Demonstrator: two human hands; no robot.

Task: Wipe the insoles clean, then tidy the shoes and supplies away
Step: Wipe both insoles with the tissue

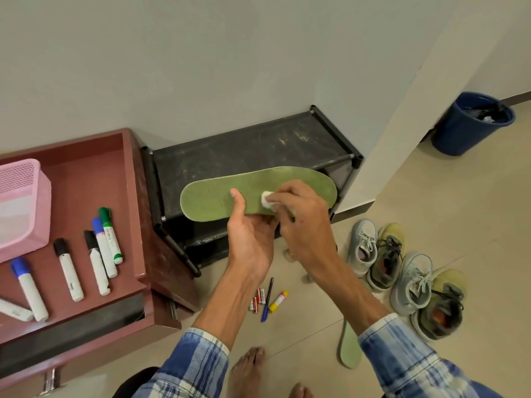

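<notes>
My left hand (248, 239) holds a green insole (209, 201) from below, thumb laid across its top, above a black shoe rack (247, 150). My right hand (301, 222) pinches a small white wad of cotton (265, 199) and presses it on the insole's middle. A second green insole (349, 350) lies on the floor by my right sleeve. Two pairs of sneakers, light grey (363, 245) and olive (388, 257), stand on the floor at right.
An open red-brown drawer (86, 173) at left holds several markers (105, 248) and a pink basket (20, 208). Batteries (257, 303), a pen (267, 300) and a glue stick (278, 301) lie on the tiles. A blue bin (471, 123) stands far right.
</notes>
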